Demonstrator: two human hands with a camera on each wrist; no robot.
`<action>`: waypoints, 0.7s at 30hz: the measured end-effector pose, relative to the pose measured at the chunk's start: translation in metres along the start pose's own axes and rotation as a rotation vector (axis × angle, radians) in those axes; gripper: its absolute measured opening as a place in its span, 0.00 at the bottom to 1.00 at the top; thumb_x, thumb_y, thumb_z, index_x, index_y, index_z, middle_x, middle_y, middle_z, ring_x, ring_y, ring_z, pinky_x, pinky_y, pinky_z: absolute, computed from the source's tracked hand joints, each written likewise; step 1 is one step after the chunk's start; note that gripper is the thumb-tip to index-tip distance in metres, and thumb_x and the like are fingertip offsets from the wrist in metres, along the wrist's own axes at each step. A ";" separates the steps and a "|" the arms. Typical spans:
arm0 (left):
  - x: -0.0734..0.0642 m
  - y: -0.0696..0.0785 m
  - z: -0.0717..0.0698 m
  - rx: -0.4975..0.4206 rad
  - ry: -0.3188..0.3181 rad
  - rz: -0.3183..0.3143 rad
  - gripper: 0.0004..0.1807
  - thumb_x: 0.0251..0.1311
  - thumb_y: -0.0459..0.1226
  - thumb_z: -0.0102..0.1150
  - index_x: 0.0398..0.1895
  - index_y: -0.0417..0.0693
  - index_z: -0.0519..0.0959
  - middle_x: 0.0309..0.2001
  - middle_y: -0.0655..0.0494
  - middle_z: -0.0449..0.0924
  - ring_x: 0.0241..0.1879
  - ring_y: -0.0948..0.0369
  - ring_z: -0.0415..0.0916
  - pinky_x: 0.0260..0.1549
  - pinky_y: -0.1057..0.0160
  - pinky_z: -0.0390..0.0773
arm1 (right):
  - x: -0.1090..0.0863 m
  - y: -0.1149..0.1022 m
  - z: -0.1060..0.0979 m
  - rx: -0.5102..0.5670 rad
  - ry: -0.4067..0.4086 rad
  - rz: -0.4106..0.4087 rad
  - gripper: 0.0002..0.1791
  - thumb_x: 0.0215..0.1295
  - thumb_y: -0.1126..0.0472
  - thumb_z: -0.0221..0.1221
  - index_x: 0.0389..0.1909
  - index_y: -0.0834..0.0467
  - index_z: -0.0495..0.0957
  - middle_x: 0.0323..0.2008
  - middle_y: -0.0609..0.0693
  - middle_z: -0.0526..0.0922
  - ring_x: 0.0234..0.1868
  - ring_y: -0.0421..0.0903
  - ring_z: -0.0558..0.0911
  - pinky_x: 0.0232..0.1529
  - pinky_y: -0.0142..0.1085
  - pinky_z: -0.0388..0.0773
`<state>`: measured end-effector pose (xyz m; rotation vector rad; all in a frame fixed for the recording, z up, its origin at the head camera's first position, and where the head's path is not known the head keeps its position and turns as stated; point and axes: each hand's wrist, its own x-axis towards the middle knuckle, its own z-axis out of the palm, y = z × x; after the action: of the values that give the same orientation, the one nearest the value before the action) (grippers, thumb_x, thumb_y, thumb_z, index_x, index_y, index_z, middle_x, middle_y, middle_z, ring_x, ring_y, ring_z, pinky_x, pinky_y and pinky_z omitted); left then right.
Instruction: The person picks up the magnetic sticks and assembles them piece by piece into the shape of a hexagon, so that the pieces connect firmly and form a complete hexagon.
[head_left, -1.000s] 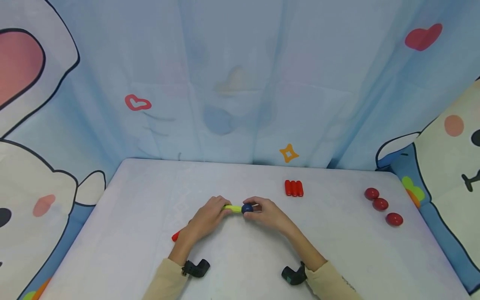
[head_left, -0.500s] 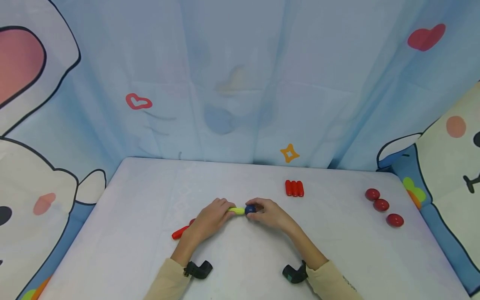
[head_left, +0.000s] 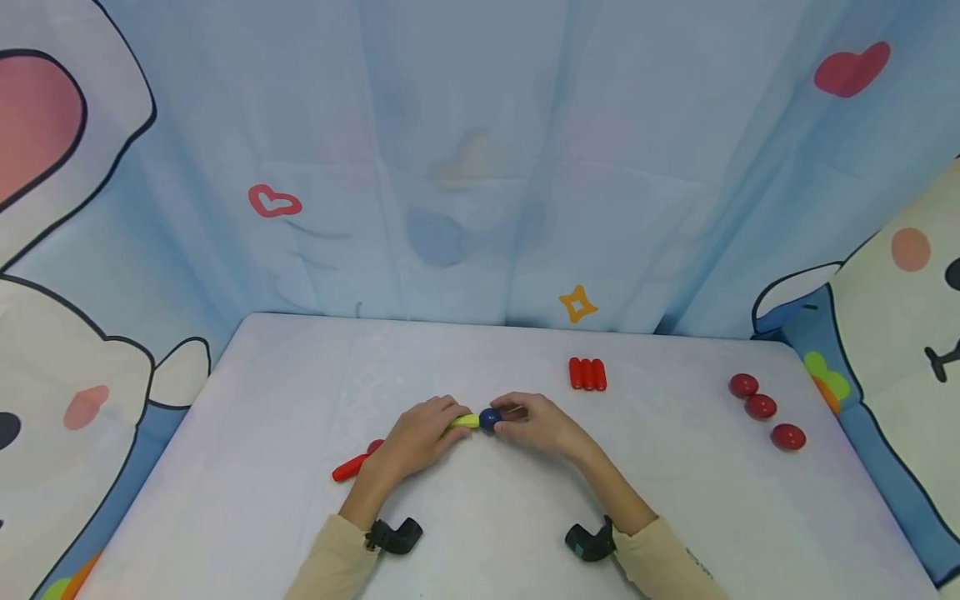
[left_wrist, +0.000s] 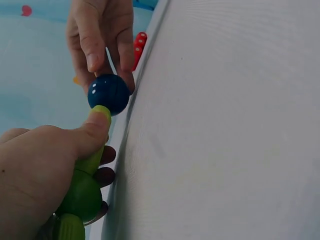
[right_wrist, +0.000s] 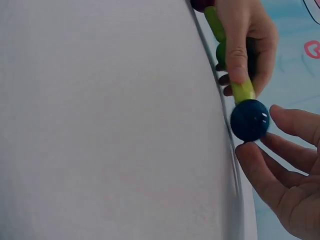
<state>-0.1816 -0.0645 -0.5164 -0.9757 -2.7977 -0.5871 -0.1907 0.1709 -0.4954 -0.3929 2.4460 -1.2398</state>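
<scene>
My left hand (head_left: 422,435) grips a yellow-green toy stick (head_left: 466,421), thumb laid along it in the left wrist view. On the stick's end sits a dark blue ball (right_wrist: 250,120). Behind it a green ball (left_wrist: 81,196) and another yellow-green stick (left_wrist: 70,227) run back under the palm. A dark red ball (head_left: 375,447) and a red stick (head_left: 348,468) show past the left wrist, in line with these. My right hand (head_left: 538,423) has its fingers spread around the far side of the blue ball, fingertips right at its surface, not curled over it.
Several red sticks (head_left: 587,374) lie side by side toward the table's back, right of centre. At the right stand 3 dark red balls, one of them nearest the front (head_left: 788,437). A blue printed curtain (head_left: 450,167) hangs behind the white table (head_left: 225,467).
The blue ball and its stick have shifted slightly left with the left hand, sliding out from between the right fingers. More of the red stick and red ball shows past the left wrist.
</scene>
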 end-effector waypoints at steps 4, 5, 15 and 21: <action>0.000 0.001 -0.001 0.030 -0.010 -0.013 0.15 0.64 0.47 0.59 0.51 0.54 0.80 0.41 0.62 0.79 0.40 0.65 0.72 0.46 0.62 0.76 | -0.001 0.001 -0.007 0.008 0.012 0.004 0.21 0.66 0.55 0.61 0.57 0.56 0.77 0.52 0.54 0.83 0.52 0.51 0.80 0.51 0.42 0.81; 0.000 0.001 -0.001 0.035 -0.015 -0.015 0.15 0.64 0.47 0.59 0.51 0.54 0.79 0.42 0.62 0.79 0.41 0.64 0.72 0.47 0.61 0.76 | -0.001 0.002 -0.010 0.011 0.016 0.008 0.21 0.66 0.54 0.60 0.58 0.56 0.77 0.51 0.53 0.83 0.52 0.50 0.81 0.50 0.42 0.81; -0.002 -0.004 -0.004 0.080 -0.009 0.016 0.17 0.64 0.43 0.60 0.57 0.57 0.79 0.43 0.61 0.80 0.41 0.64 0.75 0.45 0.64 0.77 | -0.006 0.006 -0.042 0.077 0.083 0.027 0.24 0.67 0.51 0.59 0.60 0.58 0.74 0.51 0.56 0.83 0.48 0.51 0.84 0.50 0.43 0.82; -0.002 -0.004 -0.005 0.092 -0.029 0.002 0.16 0.66 0.42 0.57 0.56 0.53 0.77 0.50 0.60 0.81 0.52 0.62 0.77 0.59 0.57 0.73 | -0.012 0.009 -0.062 0.105 0.118 0.008 0.27 0.67 0.50 0.59 0.61 0.62 0.72 0.52 0.61 0.82 0.50 0.54 0.84 0.52 0.44 0.80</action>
<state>-0.1827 -0.0706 -0.5137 -0.9765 -2.8208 -0.4437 -0.2079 0.2255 -0.4666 -0.2887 2.4632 -1.4186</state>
